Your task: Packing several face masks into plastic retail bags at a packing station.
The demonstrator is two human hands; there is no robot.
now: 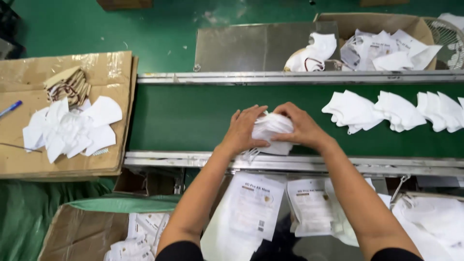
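Both my hands press together a stack of white folded face masks [272, 129] on the green conveyor belt [193, 116]. My left hand [244, 129] cups the stack's left side, and my right hand [303, 126] covers its top and right side. Ear loops hang from the stack over the belt's near metal rail [169, 159]. More white masks [396, 112] lie in a row on the belt to the right.
A cardboard sheet [29, 159] at left bears a pile of loose white masks [72, 128], brown loops and a blue pen [10, 108]. White printed pouches [256, 205] lie below the rail. A cardboard box [382, 21] of pouches and a fan [452, 38] stand beyond the belt.
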